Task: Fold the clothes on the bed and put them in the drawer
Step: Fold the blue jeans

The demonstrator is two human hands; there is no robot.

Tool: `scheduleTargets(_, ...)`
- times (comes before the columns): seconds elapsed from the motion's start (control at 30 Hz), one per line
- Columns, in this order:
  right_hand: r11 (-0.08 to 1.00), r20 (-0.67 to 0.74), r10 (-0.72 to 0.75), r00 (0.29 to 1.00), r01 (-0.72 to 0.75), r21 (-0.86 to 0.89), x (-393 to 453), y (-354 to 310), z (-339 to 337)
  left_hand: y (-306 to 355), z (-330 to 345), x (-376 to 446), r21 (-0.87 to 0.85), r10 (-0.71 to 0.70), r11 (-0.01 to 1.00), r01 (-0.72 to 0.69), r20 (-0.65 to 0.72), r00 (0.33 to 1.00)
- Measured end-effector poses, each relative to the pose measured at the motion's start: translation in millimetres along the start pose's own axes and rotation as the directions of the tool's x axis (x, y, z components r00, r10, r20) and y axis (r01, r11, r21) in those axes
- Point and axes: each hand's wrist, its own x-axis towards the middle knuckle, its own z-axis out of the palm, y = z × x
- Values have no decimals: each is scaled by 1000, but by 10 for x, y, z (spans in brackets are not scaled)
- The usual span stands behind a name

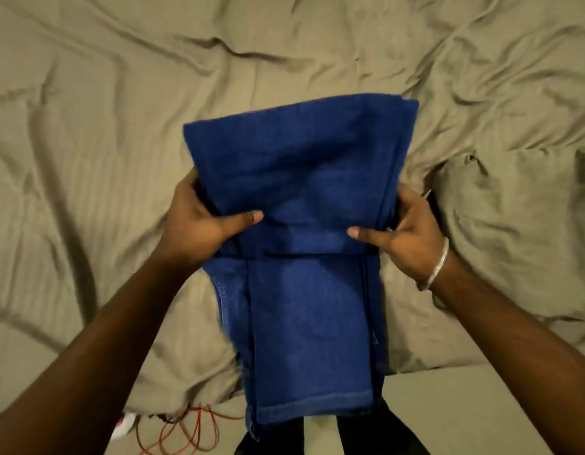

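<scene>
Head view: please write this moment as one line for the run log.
stage: folding | item: blue jeans over bed sheet | left hand: grips left edge | right hand: grips right edge

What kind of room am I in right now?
Most likely a bedroom: a rumpled tan bedsheet covers the bed, a matching pillow lies at the right, and both hands hold folded blue jeans over it.
</scene>
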Motion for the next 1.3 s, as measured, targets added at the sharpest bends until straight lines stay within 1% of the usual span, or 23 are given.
scheduleTargets(0.07,993,13,55,998,-54,-105,-290,-18,-55,49,-17,-463,137,100,985,-104,31,994)
scheduleTargets(0.13,955,-5,122,992,-119,-270,-461,127,-36,110,2,-810,401,185,883,-243,177,967)
scheduleTargets(0.17,941,89,166,982,-131,-311,-549,135,-3,21,-62,-961,481,211,816,-321,269,940)
scheduleTargets(0.2,898,294,216,931,-72,-434,-732,159,-53,-107,-131,-1086,482,181,793,-373,398,899)
scheduleTargets(0.23,751,346,273,898,26,-660,-799,216,-80,-202,-207,-1204,527,230,718,-455,438,869)
scheduleTargets(0.27,593,404,254,879,188,-783,-855,244,-113,-334,-278,-1293,519,221,706,-482,484,847)
scheduleTargets(0.3,579,540,84,837,400,-711,-937,261,-141,-397,-316,-1412,580,180,657,-482,500,847)
scheduleTargets(0.33,614,484,70,872,344,-710,-892,276,-94,-526,-364,-1499,620,173,596,-509,520,836)
scheduleTargets(0.37,573,498,-78,864,448,-687,-968,342,-134,-596,-373,-1599,660,174,519,-544,541,823)
scheduleTargets(0.4,553,554,-128,822,523,-648,-1099,457,-258,-708,-409,-1694,674,155,486,-556,560,814)
scheduleTargets(0.43,571,547,-89,833,493,-657,-1157,551,-322,-760,-421,-1764,672,119,476,-568,591,798)
scheduleTargets(0.47,621,525,-67,848,447,-643,-1244,590,-286,-799,-422,-1820,663,105,509,-549,585,804)
scheduleTargets(0.53,753,358,-121,926,321,-574,-1402,626,-202,-804,-351,-1917,583,96,694,-422,506,857)
scheduleTargets(0.57,843,235,-126,964,229,-487,-1486,626,-120,-766,-274,-1965,531,90,786,-318,410,907)
scheduleTargets(0.63,949,-52,-45,998,26,-314,-1608,622,92,-753,-113,-2059,395,55,915,-84,84,995)
scheduleTargets(0.67,958,-185,14,983,-66,-278,-1630,627,214,-767,-24,-2077,299,-13,954,38,-88,996)
scheduleTargets(0.7,951,-301,87,950,-169,-259,-1643,625,343,-766,68,-2073,162,-114,975,152,-223,968)
scheduleTargets(0.77,912,-425,224,877,-343,-227,-1619,654,510,-762,226,-2007,-147,-340,940,307,-363,867)
scheduleTargets(0.83,872,-456,320,831,-446,-202,-1544,694,532,-763,273,-1896,-296,-492,865,404,-348,798)
scheduleTargets(0.93,796,-473,404,783,-556,-241,-1430,646,488,-766,184,-1731,-251,-590,802,543,-189,785)
scheduleTargets(1.03,771,-463,478,747,-609,-186,-1347,580,473,-683,118,-1589,-218,-658,742,634,-57,751)
scheduleTargets(1.17,792,-365,542,757,-606,-81,-1313,625,438,-559,225,-1575,-174,-641,757,629,-10,768)
scheduleTargets(1.3,858,-314,501,807,-510,60,-1463,578,452,-394,298,-1710,-116,-607,791,600,-30,794)
